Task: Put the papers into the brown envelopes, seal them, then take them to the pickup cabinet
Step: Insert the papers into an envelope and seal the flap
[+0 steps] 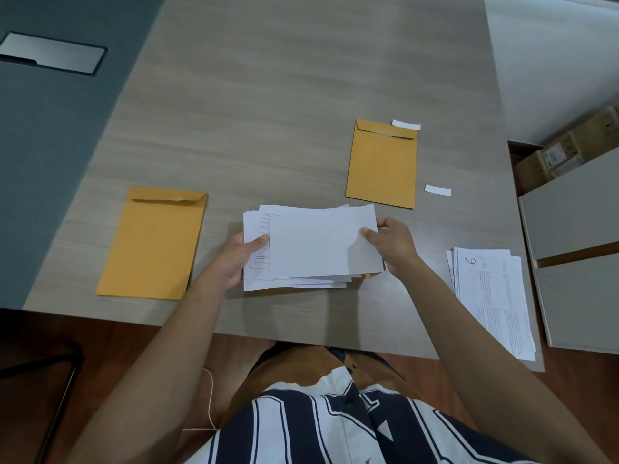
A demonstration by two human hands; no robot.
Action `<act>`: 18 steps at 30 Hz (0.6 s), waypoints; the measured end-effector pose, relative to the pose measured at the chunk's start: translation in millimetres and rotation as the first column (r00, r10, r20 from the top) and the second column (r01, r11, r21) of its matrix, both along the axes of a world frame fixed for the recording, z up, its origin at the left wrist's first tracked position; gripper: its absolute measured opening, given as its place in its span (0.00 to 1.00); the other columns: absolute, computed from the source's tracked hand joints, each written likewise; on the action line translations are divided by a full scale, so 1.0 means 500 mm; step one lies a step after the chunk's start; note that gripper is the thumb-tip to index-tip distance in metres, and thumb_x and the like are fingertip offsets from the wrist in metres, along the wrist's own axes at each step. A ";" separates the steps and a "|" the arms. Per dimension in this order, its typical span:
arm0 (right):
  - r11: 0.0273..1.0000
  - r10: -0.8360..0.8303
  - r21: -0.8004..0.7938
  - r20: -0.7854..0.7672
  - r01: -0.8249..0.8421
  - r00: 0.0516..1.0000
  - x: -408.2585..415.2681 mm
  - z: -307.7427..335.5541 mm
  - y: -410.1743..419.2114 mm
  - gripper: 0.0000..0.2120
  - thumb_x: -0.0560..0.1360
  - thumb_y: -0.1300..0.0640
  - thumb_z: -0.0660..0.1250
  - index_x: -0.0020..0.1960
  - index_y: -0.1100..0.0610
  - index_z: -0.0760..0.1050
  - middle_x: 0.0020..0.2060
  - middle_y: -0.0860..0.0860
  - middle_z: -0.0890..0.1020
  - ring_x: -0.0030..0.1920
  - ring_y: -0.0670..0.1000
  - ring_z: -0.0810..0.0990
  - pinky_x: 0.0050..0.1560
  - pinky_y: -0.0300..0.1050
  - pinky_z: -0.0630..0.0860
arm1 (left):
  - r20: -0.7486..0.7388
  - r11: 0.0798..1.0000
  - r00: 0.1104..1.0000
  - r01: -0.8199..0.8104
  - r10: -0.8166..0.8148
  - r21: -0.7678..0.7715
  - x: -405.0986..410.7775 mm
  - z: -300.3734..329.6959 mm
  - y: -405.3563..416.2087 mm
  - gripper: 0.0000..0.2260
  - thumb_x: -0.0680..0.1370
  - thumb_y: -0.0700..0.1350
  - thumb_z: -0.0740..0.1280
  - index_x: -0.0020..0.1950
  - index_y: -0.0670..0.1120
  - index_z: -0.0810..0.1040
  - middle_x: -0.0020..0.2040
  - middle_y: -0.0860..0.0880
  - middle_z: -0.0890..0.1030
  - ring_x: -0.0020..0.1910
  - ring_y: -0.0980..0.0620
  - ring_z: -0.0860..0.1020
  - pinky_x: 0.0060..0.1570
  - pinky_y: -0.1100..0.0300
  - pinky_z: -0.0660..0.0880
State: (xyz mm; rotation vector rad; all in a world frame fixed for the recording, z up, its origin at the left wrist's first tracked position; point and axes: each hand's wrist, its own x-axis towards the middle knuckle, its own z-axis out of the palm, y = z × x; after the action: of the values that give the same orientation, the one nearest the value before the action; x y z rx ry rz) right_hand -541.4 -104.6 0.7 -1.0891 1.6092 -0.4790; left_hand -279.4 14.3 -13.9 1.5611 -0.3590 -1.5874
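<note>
both hands [234,259] [392,246] grip papers [321,242], maybe envelope beneath.

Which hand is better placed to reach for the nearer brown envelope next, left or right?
Left, probably. The left hand grips the paper stack on the side facing the envelope by the table edge; the right hand holds the opposite side, farther away.

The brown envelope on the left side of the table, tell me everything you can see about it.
The brown envelope is a plain kraft-paper one, mustard-brown and rectangular, lying flat on the grey wood-grain table. Its flap is at the far end, folded down, with a pale strip along the flap edge. Whether it is sealed or filled cannot be told. It is slightly skewed, its near end angled to the left. Nothing touches it; it lies apart from the left hand and the stack of white papers.
</note>
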 end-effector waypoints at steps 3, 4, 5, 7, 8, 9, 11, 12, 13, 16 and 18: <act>0.997 -0.008 -0.075 -0.059 0.004 0.998 0.001 0.003 -0.006 0.06 0.75 0.59 0.71 0.41 0.55 0.75 0.41 0.51 0.81 0.44 0.54 0.81 0.40 0.46 0.77 | 0.047 1.000 0.999 -0.004 0.002 0.031 0.004 -0.010 0.001 0.10 0.81 0.42 0.65 0.62 0.44 0.78 0.57 0.45 0.83 0.55 0.46 0.82 0.52 0.51 0.79; 0.996 -0.013 -0.093 -0.077 0.006 0.997 0.000 0.002 -0.010 0.06 0.75 0.58 0.71 0.41 0.55 0.76 0.41 0.50 0.82 0.43 0.53 0.81 0.41 0.46 0.77 | 0.064 0.999 0.998 -0.008 0.006 0.038 0.004 -0.012 0.001 0.10 0.81 0.42 0.65 0.61 0.44 0.78 0.57 0.45 0.83 0.55 0.46 0.82 0.53 0.51 0.79; 0.995 -0.018 -0.103 -0.091 0.008 0.996 -0.001 0.002 -0.014 0.05 0.75 0.58 0.71 0.42 0.56 0.77 0.42 0.50 0.82 0.43 0.52 0.80 0.42 0.46 0.77 | 0.076 0.999 0.997 -0.012 0.009 0.042 0.003 -0.015 0.000 0.10 0.81 0.42 0.65 0.62 0.43 0.78 0.57 0.45 0.83 0.55 0.46 0.82 0.53 0.51 0.79; 0.994 -0.035 -0.110 -0.097 0.024 0.995 -0.003 0.005 -0.022 0.04 0.75 0.57 0.71 0.46 0.58 0.79 0.43 0.50 0.83 0.44 0.52 0.81 0.46 0.47 0.78 | 0.100 0.999 0.995 -0.014 0.009 0.044 0.001 -0.020 0.000 0.11 0.81 0.42 0.65 0.62 0.44 0.78 0.57 0.45 0.83 0.55 0.45 0.82 0.56 0.49 0.78; 0.993 -0.050 -0.108 -0.090 0.040 0.995 -0.005 0.005 -0.026 0.05 0.75 0.57 0.71 0.48 0.58 0.79 0.45 0.51 0.83 0.45 0.52 0.81 0.48 0.48 0.78 | 0.115 0.999 0.993 -0.015 0.010 0.044 0.001 -0.022 0.000 0.10 0.81 0.42 0.65 0.62 0.44 0.78 0.57 0.45 0.83 0.55 0.45 0.82 0.57 0.48 0.78; 0.993 -0.063 -0.103 -0.080 0.055 0.995 -0.008 0.006 -0.029 0.06 0.75 0.57 0.71 0.49 0.58 0.79 0.46 0.52 0.83 0.46 0.52 0.81 0.49 0.49 0.78 | 0.127 0.999 0.992 -0.019 0.013 0.044 0.001 -0.025 0.000 0.10 0.81 0.42 0.64 0.62 0.44 0.78 0.57 0.46 0.83 0.55 0.45 0.82 0.58 0.47 0.77; 0.993 -0.076 -0.088 -0.028 0.073 0.997 -0.015 0.011 -0.035 0.05 0.75 0.58 0.71 0.49 0.57 0.79 0.47 0.52 0.83 0.46 0.52 0.81 0.49 0.48 0.78 | 0.139 0.998 0.990 -0.028 0.021 0.049 0.001 -0.028 0.000 0.09 0.82 0.41 0.64 0.61 0.45 0.78 0.56 0.46 0.83 0.54 0.46 0.82 0.57 0.48 0.77; 0.994 -0.080 -0.077 0.013 0.081 0.997 -0.020 0.014 -0.037 0.03 0.76 0.58 0.70 0.49 0.57 0.78 0.46 0.52 0.83 0.45 0.52 0.80 0.48 0.47 0.77 | 0.141 0.998 0.990 -0.030 0.023 0.050 0.001 -0.029 0.001 0.09 0.82 0.41 0.64 0.61 0.45 0.78 0.56 0.46 0.83 0.54 0.47 0.81 0.56 0.49 0.77; 0.994 -0.083 -0.069 0.051 0.086 0.995 -0.025 0.018 -0.039 0.02 0.76 0.59 0.70 0.48 0.56 0.77 0.46 0.52 0.83 0.44 0.52 0.79 0.48 0.46 0.76 | 0.145 0.998 0.989 -0.029 0.022 0.051 0.000 -0.030 0.001 0.09 0.82 0.41 0.64 0.61 0.46 0.77 0.56 0.46 0.82 0.53 0.47 0.81 0.56 0.50 0.77; 0.992 -0.102 -0.067 0.123 0.111 0.987 -0.037 0.029 -0.044 0.02 0.76 0.59 0.70 0.46 0.56 0.77 0.43 0.51 0.83 0.43 0.52 0.78 0.48 0.46 0.74 | 0.165 0.998 0.986 -0.024 0.015 0.053 0.001 -0.034 0.002 0.08 0.82 0.41 0.64 0.59 0.47 0.78 0.56 0.47 0.82 0.52 0.49 0.81 0.53 0.52 0.78; 0.990 -0.114 -0.073 0.135 0.124 0.984 -0.042 0.037 -0.047 0.03 0.76 0.60 0.70 0.46 0.56 0.76 0.42 0.50 0.83 0.42 0.51 0.78 0.47 0.45 0.73 | 0.179 0.998 0.984 -0.020 0.010 0.056 0.001 -0.037 0.003 0.08 0.82 0.41 0.64 0.60 0.47 0.78 0.57 0.47 0.82 0.53 0.48 0.81 0.54 0.52 0.78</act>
State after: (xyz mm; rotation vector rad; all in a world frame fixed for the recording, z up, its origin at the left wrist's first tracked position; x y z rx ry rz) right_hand -562.3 -127.9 19.2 -1.0035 1.5565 -0.6863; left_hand -278.7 15.9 -32.6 1.7521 -0.4012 -1.4619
